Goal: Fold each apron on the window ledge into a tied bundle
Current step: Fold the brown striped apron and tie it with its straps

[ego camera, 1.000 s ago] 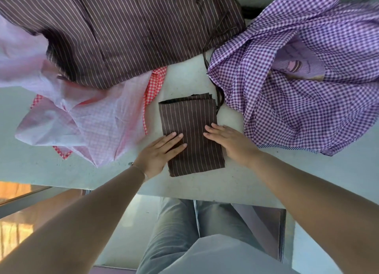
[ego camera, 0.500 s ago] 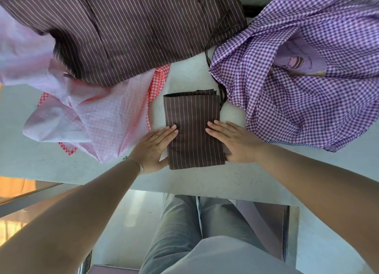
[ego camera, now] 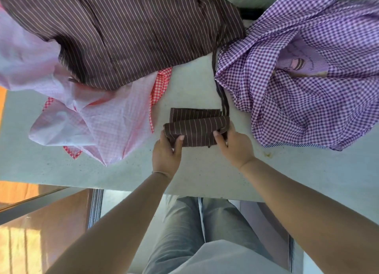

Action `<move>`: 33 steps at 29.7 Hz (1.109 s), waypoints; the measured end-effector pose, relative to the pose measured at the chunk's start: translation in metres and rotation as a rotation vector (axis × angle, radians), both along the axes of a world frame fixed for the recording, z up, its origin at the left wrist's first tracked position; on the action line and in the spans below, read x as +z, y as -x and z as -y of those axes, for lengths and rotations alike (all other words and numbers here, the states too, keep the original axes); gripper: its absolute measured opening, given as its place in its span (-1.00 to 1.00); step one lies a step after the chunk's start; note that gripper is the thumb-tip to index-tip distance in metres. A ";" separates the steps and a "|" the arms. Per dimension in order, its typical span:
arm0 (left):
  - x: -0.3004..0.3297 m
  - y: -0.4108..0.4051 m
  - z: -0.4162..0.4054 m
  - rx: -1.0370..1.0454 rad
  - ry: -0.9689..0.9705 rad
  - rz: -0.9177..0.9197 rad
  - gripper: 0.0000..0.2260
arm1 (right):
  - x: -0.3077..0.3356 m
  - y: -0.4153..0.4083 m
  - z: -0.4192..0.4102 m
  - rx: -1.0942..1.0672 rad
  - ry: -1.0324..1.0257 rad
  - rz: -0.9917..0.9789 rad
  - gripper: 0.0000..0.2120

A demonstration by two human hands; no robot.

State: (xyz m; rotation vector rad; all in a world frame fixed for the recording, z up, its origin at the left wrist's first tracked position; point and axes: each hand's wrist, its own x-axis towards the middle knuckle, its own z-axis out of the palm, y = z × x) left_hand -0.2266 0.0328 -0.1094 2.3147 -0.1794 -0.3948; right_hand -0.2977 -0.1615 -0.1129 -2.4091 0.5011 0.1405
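Head view: the folded brown striped apron [ego camera: 195, 128] lies near the middle of the window ledge [ego camera: 205, 171], towards its near edge. Its near end is pinched by the left hand [ego camera: 167, 152] and the right hand [ego camera: 233, 144], lifted and turned over, judged to shorten the bundle. Thin woven cotton, pale pinstripes; dark ties [ego camera: 222, 97] trail towards the far edge, left free for tying.
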 end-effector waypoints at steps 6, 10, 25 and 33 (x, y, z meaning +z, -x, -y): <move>-0.002 -0.008 0.012 0.022 -0.152 -0.134 -0.64 | -0.003 -0.008 -0.024 -0.339 -0.155 -0.067 -0.69; -0.010 -0.017 0.011 0.095 -0.169 -0.257 -0.57 | -0.008 -0.009 -0.028 -0.371 -0.103 -0.098 -0.63; -0.037 -0.010 0.011 -0.575 -0.565 0.212 -0.38 | 0.007 -0.051 -0.024 -0.266 0.215 -0.517 -0.32; -0.034 -0.015 0.013 -0.561 -0.540 0.119 -0.29 | 0.012 -0.049 -0.024 -0.829 -0.646 -0.461 -0.08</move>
